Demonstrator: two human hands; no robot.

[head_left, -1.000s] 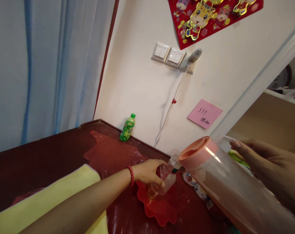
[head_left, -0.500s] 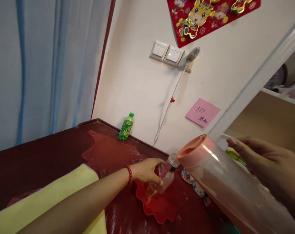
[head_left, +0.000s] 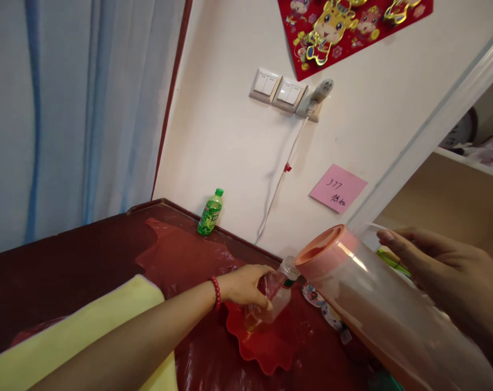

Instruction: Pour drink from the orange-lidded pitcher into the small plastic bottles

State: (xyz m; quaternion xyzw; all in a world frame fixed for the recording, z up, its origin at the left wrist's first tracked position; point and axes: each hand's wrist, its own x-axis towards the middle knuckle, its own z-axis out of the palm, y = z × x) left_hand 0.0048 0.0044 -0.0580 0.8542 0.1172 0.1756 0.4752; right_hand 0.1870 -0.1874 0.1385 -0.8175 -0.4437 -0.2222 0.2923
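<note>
My left hand (head_left: 248, 288) is wrapped round a clear plastic bottle (head_left: 279, 309), which is uncapped and stands tilted on a red scallop-edged plate (head_left: 266, 353). A little yellowish liquid shows low in the bottle. On the right, my right hand (head_left: 446, 271) grips the handle of a large clear pitcher (head_left: 377, 293) with a pinkish-orange top. The pitcher is tipped to the left, its rim right at the bottle's mouth. Brownish liquid shows through the pitcher's lower side. Whether any stream runs between them I cannot tell.
A green drink bottle (head_left: 210, 213) stands by the wall. A yellow cloth (head_left: 120, 304) lies under my left forearm on the dark red table (head_left: 59, 271). Patterned round items (head_left: 332, 316) lie right of the plate. A white cord (head_left: 273, 201) hangs down the wall.
</note>
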